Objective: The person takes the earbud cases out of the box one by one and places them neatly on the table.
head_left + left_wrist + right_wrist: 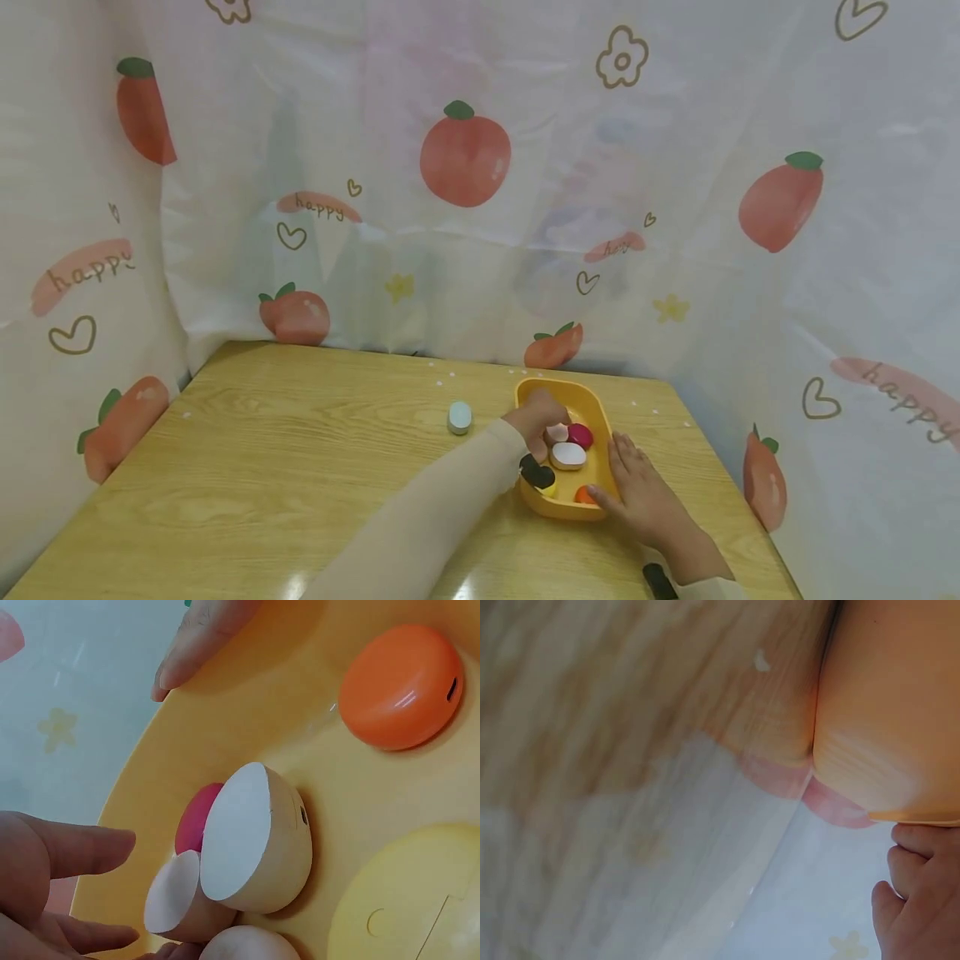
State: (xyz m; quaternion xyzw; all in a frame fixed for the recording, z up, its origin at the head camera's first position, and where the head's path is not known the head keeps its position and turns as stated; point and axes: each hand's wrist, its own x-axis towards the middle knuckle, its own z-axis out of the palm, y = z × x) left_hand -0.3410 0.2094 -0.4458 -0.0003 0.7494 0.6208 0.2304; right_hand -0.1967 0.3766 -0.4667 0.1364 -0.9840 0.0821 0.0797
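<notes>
A yellow-orange tray [527, 505] with raised walls holds several small rounded cases. My left hand [542, 417] reaches down into it from the left. In the left wrist view its fingers [90, 851] are spread beside a small pale pink piece [174, 894]; whether the lower fingertips touch it I cannot tell. A larger white case [238, 840] with a slot, a magenta piece [580, 436], an orange case [401, 686] and a yellow piece [420, 892] lie about. Outstretched against the tray's right wall, my right hand [651, 504] touches its rim.
A pale mint oval case [460, 417] rests on the wooden table [300, 467], left of the tray. Small white specks dot the table's far edge. A fruit-printed white cloth [465, 250] hangs behind and on both sides.
</notes>
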